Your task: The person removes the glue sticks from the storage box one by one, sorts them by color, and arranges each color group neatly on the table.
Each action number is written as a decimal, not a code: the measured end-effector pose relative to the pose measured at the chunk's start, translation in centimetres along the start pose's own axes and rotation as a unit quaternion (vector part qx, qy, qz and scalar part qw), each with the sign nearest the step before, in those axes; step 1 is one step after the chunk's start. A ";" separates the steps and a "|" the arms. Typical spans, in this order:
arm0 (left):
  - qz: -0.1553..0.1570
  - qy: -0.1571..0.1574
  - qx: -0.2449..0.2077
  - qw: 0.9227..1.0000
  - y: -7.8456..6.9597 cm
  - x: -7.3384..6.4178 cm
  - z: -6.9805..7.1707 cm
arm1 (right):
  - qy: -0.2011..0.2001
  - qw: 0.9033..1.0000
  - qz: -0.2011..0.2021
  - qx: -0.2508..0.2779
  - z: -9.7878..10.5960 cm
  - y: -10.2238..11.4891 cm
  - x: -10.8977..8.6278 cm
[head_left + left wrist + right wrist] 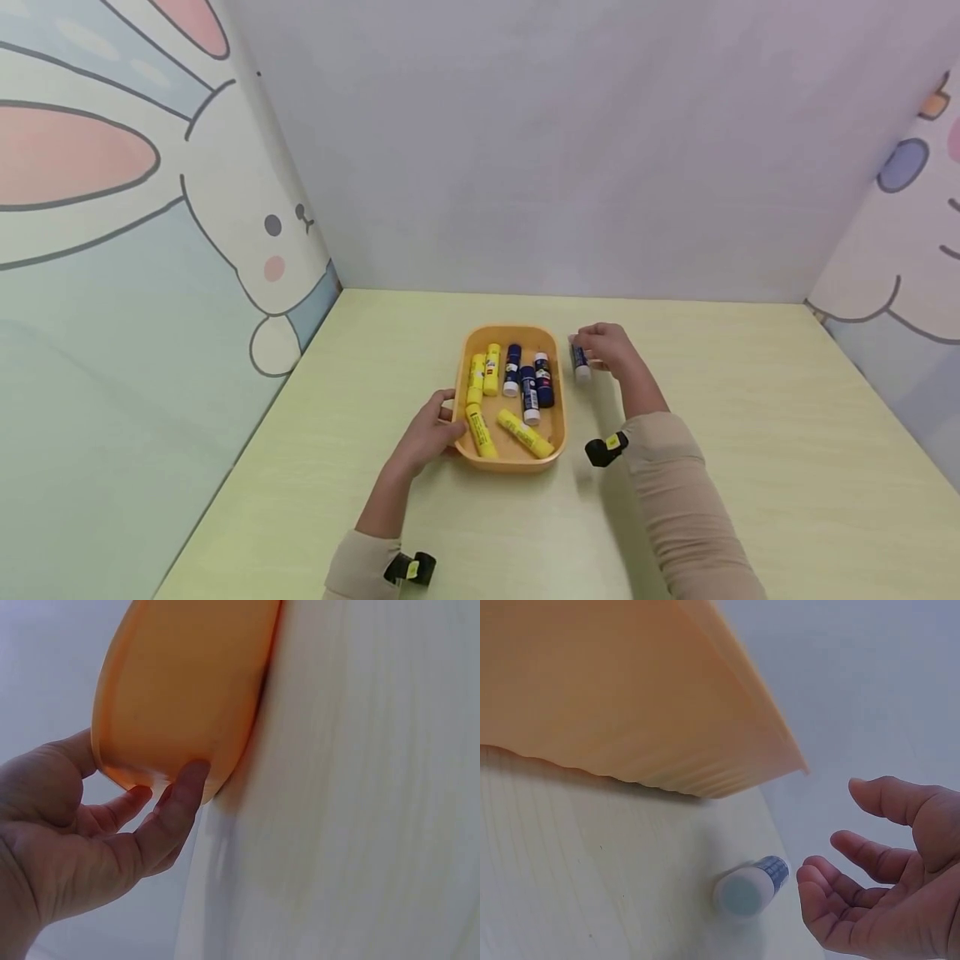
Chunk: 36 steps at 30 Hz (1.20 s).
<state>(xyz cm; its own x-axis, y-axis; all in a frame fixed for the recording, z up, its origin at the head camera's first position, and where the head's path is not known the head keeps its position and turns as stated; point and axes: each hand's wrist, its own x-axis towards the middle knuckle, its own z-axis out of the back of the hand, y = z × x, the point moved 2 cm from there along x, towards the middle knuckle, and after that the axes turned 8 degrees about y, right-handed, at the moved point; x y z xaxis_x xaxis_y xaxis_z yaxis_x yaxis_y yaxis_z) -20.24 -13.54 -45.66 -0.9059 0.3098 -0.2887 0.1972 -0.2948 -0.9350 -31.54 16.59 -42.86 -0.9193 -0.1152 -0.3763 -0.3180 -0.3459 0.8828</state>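
Note:
My left hand (429, 433) grips the left side of an orange plastic tray (510, 467), thumb at the rim and fingertips against the outer wall in the left wrist view. Inside lie several yellow glue sticks (525, 433) and three blue glue sticks with white ends (529, 396). One more blue glue stick (581, 363) lies on the table just right of the tray. Beside it is my right hand (611, 348), overlapping its far end in the head view. In the right wrist view, the loosely bent fingers (840, 881) are right by this glue stick (754, 889), not around it.
The pale wood-grain table (750, 417) extends on both sides of the tray. A plain light wall (570, 167) stands behind it, and side walls with cartoon rabbit drawings (247, 217) flank the table.

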 end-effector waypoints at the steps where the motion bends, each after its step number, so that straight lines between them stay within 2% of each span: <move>1: 0.001 0.000 0.000 1.000 0.0 0.0 0.0 | 0.002 1.000 0.001 0.001 0.0 0.1 0.0; 6: 0.003 -0.003 0.002 1.000 0.0 0.0 0.1 | 0.008 1.000 0.000 0.008 0.0 0.3 0.3; 13: 0.003 -0.001 -0.001 1.000 0.2 0.0 0.2 | 0.030 0.999 -0.004 0.019 0.0 -0.6 0.8; 18: 0.005 -0.001 -0.002 1.000 0.1 -0.1 0.2 | 0.030 1.000 -0.001 0.010 0.0 -0.8 1.0; 29: -0.003 0.000 0.002 1.000 -0.1 -0.2 0.1 | 0.033 0.999 0.008 -0.001 0.1 -0.1 0.5; 36: -0.001 0.000 0.000 1.000 -0.2 -0.2 0.0 | 0.046 0.998 0.034 -0.001 -0.1 1.2 -0.1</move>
<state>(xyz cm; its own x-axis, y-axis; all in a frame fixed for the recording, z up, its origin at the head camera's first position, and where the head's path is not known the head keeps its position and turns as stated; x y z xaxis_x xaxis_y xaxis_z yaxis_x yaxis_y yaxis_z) -20.15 -13.58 -45.46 -0.9062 0.3106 -0.2869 0.1951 -0.2948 -0.9354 -31.80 16.08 -41.80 -0.9140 -0.2233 -0.3388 -0.2541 -0.3361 0.9069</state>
